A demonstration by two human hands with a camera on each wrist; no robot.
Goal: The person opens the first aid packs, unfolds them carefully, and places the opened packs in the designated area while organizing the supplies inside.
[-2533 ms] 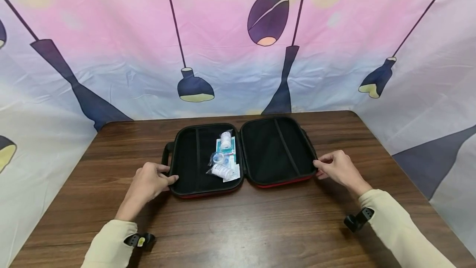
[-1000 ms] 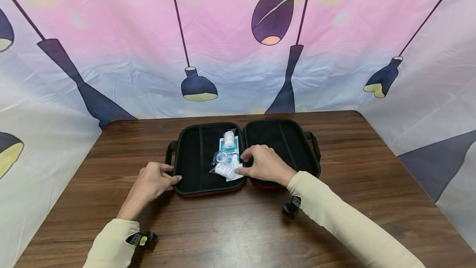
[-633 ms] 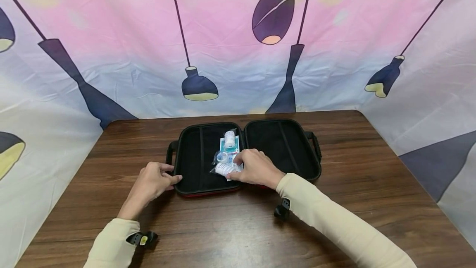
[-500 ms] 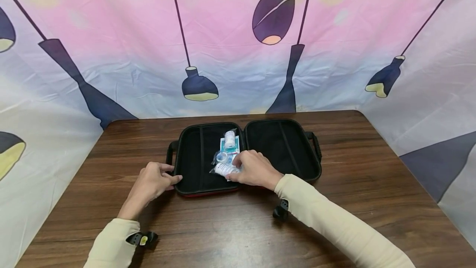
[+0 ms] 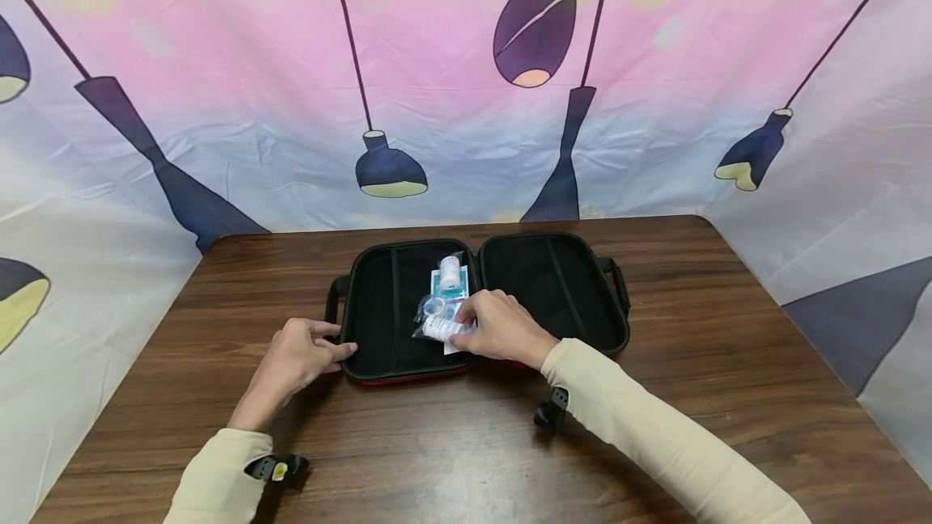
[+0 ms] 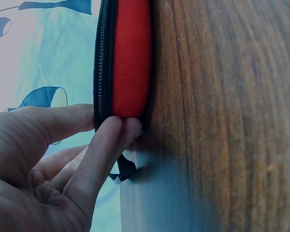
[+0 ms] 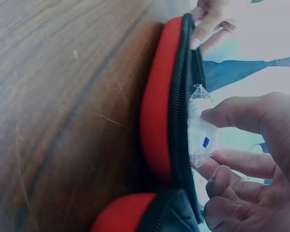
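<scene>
A zippered first-aid case (image 5: 370,310), black inside and red outside, lies spread flat with two halves. At its left front corner my left hand (image 5: 297,356) pinches the rim, thumb on top and fingers against the red side (image 6: 130,63). My right hand (image 5: 502,326) pinches a white bandage roll (image 5: 440,328) in clear plastic, low over the left half; the right wrist view shows the wrapped roll (image 7: 201,130) between thumb and fingers. Beside it lie a clear-wrapped roll of tape (image 5: 434,306), a second white roll (image 5: 450,272) and teal-and-white packets (image 5: 463,289), partly covered by my hand.
The right half of the case (image 5: 553,289) holds only a strap across its lining. Black handles stick out at both outer sides, such as the right handle (image 5: 616,285). A brown wooden table (image 5: 437,459) carries everything; a printed cloth (image 5: 291,103) hangs behind.
My right hand has left the right half's outer edge, reached leftward to the supplies and taken hold of the near bandage roll, which has risen slightly. The left hand stays at the rim.
</scene>
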